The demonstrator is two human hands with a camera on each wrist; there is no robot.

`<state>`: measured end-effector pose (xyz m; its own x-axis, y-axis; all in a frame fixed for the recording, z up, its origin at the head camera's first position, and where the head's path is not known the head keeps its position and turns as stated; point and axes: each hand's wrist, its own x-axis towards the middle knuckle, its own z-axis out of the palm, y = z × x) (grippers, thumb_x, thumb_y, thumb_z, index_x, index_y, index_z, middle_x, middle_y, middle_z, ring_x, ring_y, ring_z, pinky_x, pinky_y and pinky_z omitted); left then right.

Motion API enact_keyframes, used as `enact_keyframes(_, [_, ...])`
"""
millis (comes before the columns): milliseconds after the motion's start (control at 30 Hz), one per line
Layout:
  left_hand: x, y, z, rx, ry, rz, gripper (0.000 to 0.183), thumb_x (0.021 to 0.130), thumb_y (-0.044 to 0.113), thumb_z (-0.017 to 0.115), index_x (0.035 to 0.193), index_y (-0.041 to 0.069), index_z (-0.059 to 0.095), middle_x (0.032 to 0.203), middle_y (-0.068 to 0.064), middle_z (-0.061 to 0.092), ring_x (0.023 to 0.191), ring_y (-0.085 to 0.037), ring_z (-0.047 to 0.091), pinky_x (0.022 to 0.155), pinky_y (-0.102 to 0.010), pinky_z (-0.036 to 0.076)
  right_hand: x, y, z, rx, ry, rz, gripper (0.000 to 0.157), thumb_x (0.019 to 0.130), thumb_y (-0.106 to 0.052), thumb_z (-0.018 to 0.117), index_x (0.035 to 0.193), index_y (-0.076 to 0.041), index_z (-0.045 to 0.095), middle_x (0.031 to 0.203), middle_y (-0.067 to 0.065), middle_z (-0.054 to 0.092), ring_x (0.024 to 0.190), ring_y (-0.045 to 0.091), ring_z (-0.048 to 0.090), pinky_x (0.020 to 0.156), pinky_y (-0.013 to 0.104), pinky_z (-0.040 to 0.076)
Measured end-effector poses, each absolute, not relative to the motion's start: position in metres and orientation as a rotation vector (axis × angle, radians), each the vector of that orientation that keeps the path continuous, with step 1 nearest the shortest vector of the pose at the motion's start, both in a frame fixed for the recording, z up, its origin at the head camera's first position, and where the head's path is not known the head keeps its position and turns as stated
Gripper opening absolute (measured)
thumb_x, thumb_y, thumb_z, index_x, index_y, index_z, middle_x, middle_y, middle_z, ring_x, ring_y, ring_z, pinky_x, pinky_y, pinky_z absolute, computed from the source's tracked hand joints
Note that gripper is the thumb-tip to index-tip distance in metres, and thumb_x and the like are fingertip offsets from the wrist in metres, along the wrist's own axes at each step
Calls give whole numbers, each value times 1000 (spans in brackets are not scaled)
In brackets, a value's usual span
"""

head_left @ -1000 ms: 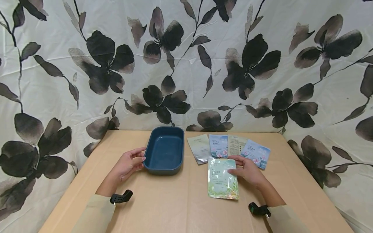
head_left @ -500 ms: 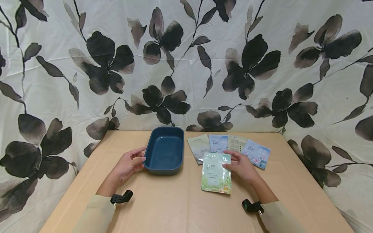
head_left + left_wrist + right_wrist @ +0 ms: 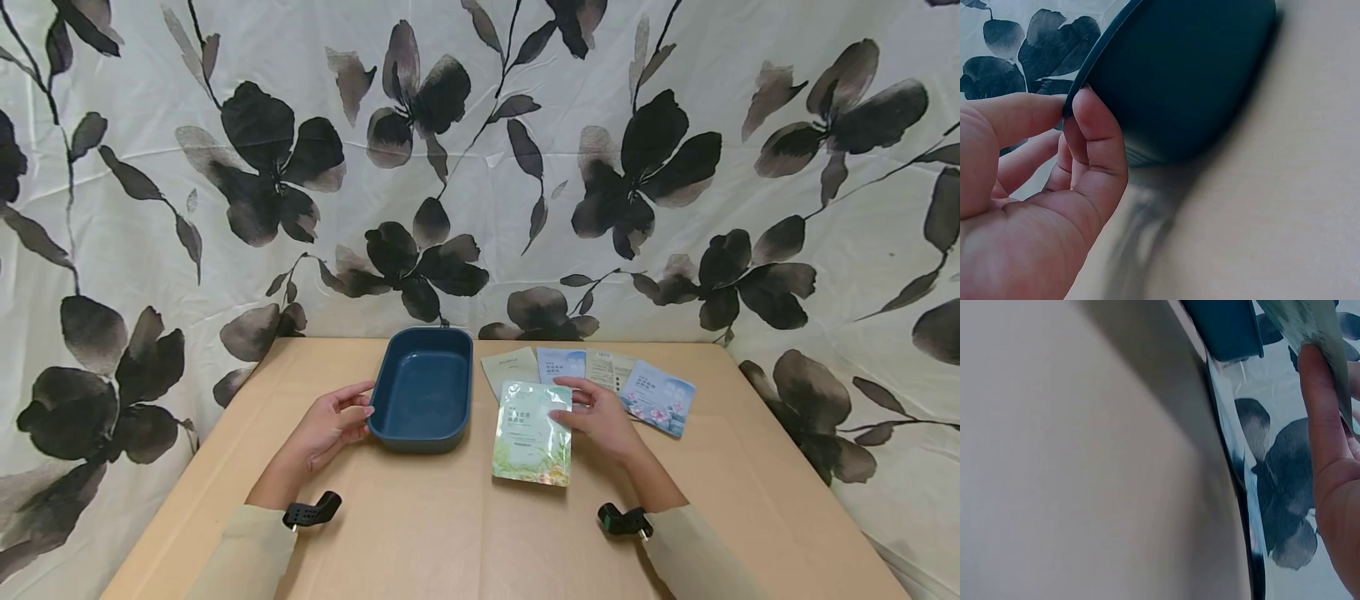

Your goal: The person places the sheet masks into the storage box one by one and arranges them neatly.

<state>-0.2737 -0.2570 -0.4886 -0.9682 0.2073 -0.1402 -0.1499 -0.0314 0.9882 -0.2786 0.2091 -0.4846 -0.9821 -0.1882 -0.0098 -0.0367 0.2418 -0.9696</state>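
A deep blue rectangular container (image 3: 418, 444) stands near the far edge of the table. At its left side my left hand (image 3: 330, 429) pinches the rim between thumb and fingers, which the left wrist view shows close up on the container wall (image 3: 1185, 75). In my right hand (image 3: 606, 423) is a pale green sheet-mask packet (image 3: 531, 435), pinched by its right edge with the thumb on the printed front. The packet is tilted and held above the table, right of the container. In the right wrist view, the thumb lies along the packet (image 3: 1313, 322).
Behind the held packet lie a silvery green packet (image 3: 508, 365), a blue packet (image 3: 561, 360), a cream packet with printed text (image 3: 609, 367) and another blue packet (image 3: 660, 396), partly overlapping. A flowered cloth (image 3: 525, 275) hangs behind the table (image 3: 420, 533).
My right hand has moved left and slightly away from me with the green packet, which now covers part of the silvery green one. The left hand and the container have stayed put.
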Motion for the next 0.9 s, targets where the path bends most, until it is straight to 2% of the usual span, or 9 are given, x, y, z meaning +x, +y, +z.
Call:
enact_keyframes(100, [-275,-256,-488,55,1995,2090,64,98,4,66,156,1,38,108,-2,55,81,-12,62,75,-27,59,-282,203,-482,-222,2364,-1856,64,84,-14,85,143,-13,59,123,19,70,101,22,73,78,36,63])
enact_keyframes(533, [-276,-255,-485,55,2007,2095,62,99,2,64,155,-1,38,104,0,58,76,-11,61,71,-26,58,-293,178,-473,-307,2274,-1960,66,85,-5,82,145,-5,54,121,22,70,98,21,73,78,36,63])
enact_keyframes(733, [-275,-255,-485,60,1999,2097,63,99,2,64,155,-1,38,103,0,59,77,-10,62,71,-25,58,-299,166,-471,-320,2281,-1966,64,85,-7,82,143,-10,57,120,20,71,94,22,75,72,37,63])
enact_keyframes(900, [-274,-255,-485,43,1990,2092,63,99,3,64,156,0,37,104,0,58,79,-11,62,72,-25,58,-306,155,-467,-351,2275,-1991,64,85,-9,83,143,-12,57,121,19,70,97,22,73,76,35,63])
